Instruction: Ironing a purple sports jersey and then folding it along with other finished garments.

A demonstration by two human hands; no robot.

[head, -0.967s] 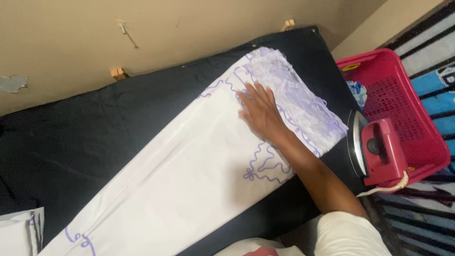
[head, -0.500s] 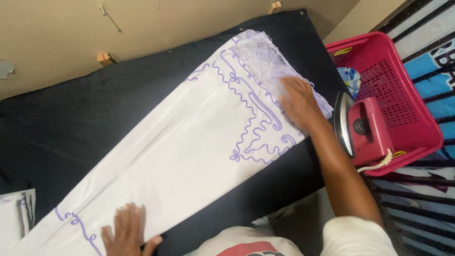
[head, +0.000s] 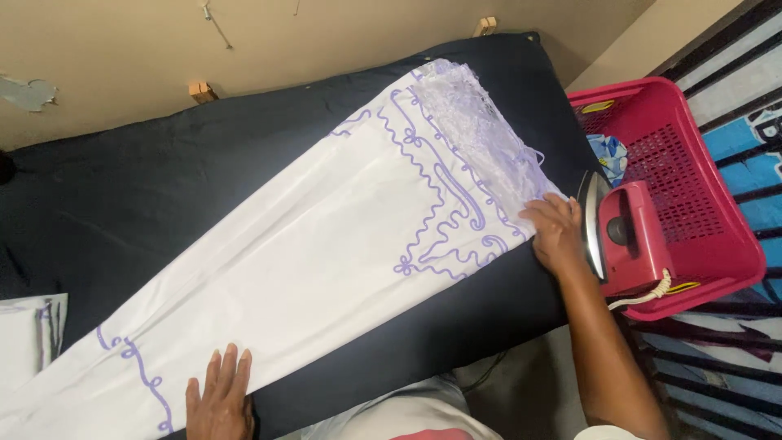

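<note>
A long white cloth (head: 326, 261) with purple embroidery and a lace end lies diagonally across a black padded surface (head: 147, 195). My left hand (head: 220, 399) lies flat, fingers spread, on the cloth's near left end. Flat on the cloth's right edge by the lace rests my right hand (head: 555, 232), just beside a red iron (head: 623, 236) standing upright on its heel at the surface's right end. Neither hand grips anything.
A red plastic laundry basket (head: 700, 204) with a patterned cloth inside sits right of the iron. A beige wall (head: 326, 41) borders the far side. A folded white piece (head: 28, 342) lies at the left edge. Blue patterned floor shows at far right.
My right hand has slid from the embroidered middle down to the cloth's right edge near the iron. My left hand has come into view and pressed onto the left end.
</note>
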